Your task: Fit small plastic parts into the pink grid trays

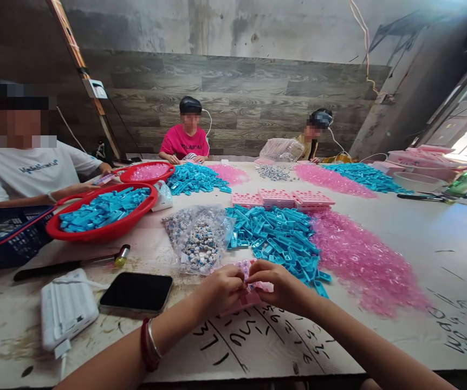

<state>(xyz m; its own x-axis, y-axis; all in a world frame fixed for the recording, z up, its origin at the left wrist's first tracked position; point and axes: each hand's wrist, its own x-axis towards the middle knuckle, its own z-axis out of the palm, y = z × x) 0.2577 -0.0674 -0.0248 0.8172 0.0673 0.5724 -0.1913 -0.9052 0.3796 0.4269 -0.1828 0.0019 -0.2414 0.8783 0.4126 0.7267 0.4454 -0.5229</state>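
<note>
My left hand [223, 290] is at the left side of a pink tray [239, 304], its fingers closed together over the tray's top. From the right, my right hand [278, 284] reaches to the same tray, thumb and forefinger bent close to my left fingertips. Whatever small part lies between the fingertips is too small to make out. Just behind the hands lie a clear bag of small white-and-blue parts [203, 238] and a heap of blue plastic pieces [276, 238]. A pile of clear pink pieces [367, 260] spreads to the right.
Stacked pink trays [276, 198] stand behind the blue heap. At left are a phone [136, 291], a white power bank [66, 309], a screwdriver-like tool [75, 264], a red basket [99, 233] and a dark blue basket [10, 244]. Three people sit around the table.
</note>
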